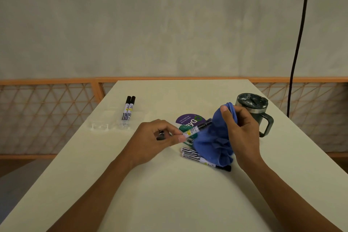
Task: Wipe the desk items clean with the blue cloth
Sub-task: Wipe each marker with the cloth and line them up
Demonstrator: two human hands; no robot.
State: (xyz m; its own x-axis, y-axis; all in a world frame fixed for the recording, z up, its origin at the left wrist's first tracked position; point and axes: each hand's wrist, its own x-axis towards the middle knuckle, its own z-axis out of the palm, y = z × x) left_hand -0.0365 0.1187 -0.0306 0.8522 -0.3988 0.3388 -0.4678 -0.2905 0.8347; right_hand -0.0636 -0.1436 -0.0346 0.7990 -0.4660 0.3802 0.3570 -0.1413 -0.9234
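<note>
- A pale grey wall (150, 20) fills the upper half of the view.
- A black cable (298, 43) hangs down in front of it on the right.
- An orange-framed lattice railing (47, 115) runs along the foot of the wall.
- A cream desk (169, 198) reaches back to the railing.

At the far left of the desk (169, 194), two markers (128, 108) side by side in a tray (101, 126). At far right, a mug (251, 101), behind the right hand (243, 130). Mid-desk, a card (188, 118) beneath a raised marker (195, 129), between left hand (150, 137) and cloth (212, 143). Before the cloth, loose markers (195, 157) flat on the desk.
</note>
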